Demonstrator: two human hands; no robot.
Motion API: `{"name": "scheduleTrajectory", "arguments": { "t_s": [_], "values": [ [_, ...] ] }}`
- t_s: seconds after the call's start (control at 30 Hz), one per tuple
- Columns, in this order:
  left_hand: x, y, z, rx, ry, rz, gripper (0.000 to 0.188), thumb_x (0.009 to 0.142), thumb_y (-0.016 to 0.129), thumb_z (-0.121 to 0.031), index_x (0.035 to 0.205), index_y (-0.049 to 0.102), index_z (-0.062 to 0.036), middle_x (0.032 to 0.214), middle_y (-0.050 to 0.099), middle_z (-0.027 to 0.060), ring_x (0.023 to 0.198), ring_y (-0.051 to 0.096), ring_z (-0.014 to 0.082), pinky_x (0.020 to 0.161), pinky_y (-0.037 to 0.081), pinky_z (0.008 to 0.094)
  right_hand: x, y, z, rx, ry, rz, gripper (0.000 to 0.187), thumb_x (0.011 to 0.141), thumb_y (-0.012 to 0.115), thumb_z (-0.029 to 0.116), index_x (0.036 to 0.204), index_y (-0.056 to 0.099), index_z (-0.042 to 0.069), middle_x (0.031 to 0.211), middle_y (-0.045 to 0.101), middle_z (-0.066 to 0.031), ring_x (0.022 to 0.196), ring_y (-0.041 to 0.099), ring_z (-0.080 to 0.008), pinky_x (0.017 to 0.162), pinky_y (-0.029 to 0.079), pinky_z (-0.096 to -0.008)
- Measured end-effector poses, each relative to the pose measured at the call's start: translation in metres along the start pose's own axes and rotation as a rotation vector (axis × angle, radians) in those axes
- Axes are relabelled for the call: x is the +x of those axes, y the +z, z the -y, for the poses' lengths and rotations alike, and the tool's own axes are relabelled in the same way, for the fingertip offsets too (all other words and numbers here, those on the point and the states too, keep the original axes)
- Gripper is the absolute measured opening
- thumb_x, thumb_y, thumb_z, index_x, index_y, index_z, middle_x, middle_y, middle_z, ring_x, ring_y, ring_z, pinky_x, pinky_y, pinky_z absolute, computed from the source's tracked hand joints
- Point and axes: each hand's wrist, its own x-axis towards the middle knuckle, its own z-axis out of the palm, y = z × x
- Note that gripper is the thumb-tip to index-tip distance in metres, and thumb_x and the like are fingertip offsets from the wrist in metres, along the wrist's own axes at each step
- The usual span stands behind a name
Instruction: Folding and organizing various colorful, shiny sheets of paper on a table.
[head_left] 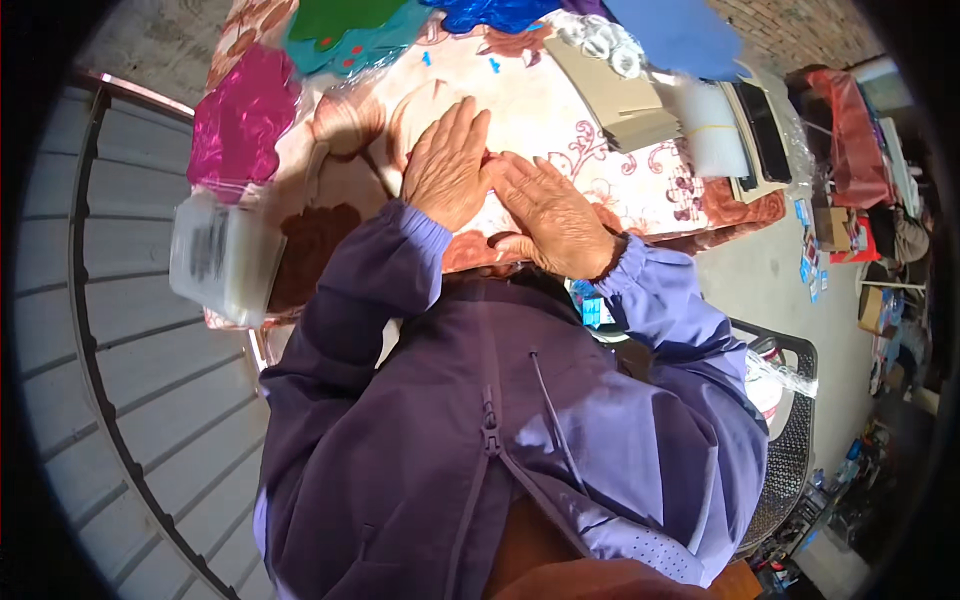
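Observation:
My left hand [447,165] lies palm down on the floral tablecloth [560,100], its fingers stretched out and pointing away from me. My right hand [556,217] is also palm down with fingers extended, slanting to the left so that its fingertips come close to the left thumb. A small bit of dark red shows between the two hands, too little to name. Whatever lies under the palms is hidden. Beyond the fingertips are two small blue plastic pieces, one [427,58] to the left and the other [495,65] to the right.
Magenta foil sheets [240,125] lie at the left, above a clear plastic box [215,255]. Teal foil [360,50] and blue foil [490,12] cover the far edge. Cardboard sheets [615,85], white coiled ribbon [603,42] and a white banded stack [712,130] sit at right.

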Motion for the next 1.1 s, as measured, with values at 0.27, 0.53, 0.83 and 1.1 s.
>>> {"name": "scheduleTrajectory", "arguments": {
  "t_s": [0.27, 0.53, 0.83, 1.1],
  "values": [
    [-0.002, -0.004, -0.007, 0.051, -0.044, 0.022, 0.073, 0.085, 0.062, -0.046, 0.137, 0.041, 0.0011, 0.146, 0.035, 0.0206, 0.135, 0.031, 0.0366, 0.111, 0.027, 0.0448, -0.014, -0.072, -0.025, 0.386, 0.041, -0.103, 0.042, 0.089, 0.065, 0.028, 0.122, 0.061, 0.001, 0.12, 0.063, -0.018, 0.112, 0.06, -0.035, 0.095, 0.047, -0.0438],
    [-0.002, -0.004, -0.007, -0.001, -0.048, 0.052, 0.084, 0.078, 0.068, -0.05, 0.139, 0.04, 0.0008, 0.147, 0.033, 0.0205, 0.138, 0.028, 0.0365, 0.111, 0.03, 0.0456, -0.032, -0.129, -0.129, -0.228, 0.254, -0.104, 0.03, 0.074, 0.07, 0.001, 0.104, 0.07, 0.001, 0.097, 0.07, -0.0165, 0.089, 0.066, -0.0352, 0.079, 0.053, -0.0398],
    [-0.001, -0.013, -0.004, -0.109, 0.028, 0.022, 0.084, 0.071, 0.076, -0.041, 0.134, 0.045, 0.0043, 0.143, 0.038, 0.0246, 0.131, 0.039, 0.0395, 0.097, 0.045, 0.0471, -0.028, -0.126, -0.159, -0.015, 0.199, 0.028, 0.029, 0.07, 0.074, 0.002, 0.099, 0.072, 0.003, 0.096, 0.069, -0.0161, 0.09, 0.066, -0.0345, 0.079, 0.052, -0.0408],
    [-0.001, -0.025, -0.004, -0.244, 0.049, 0.101, 0.083, 0.066, 0.081, -0.029, 0.132, 0.046, 0.0068, 0.143, 0.038, 0.0274, 0.12, 0.047, 0.043, 0.095, 0.044, 0.0467, -0.015, -0.125, -0.148, -0.116, 0.082, 0.002, 0.027, 0.074, 0.074, 0.004, 0.1, 0.072, 0.004, 0.098, 0.069, -0.0121, 0.095, 0.063, -0.0312, 0.085, 0.051, -0.0387]
  ]
}}
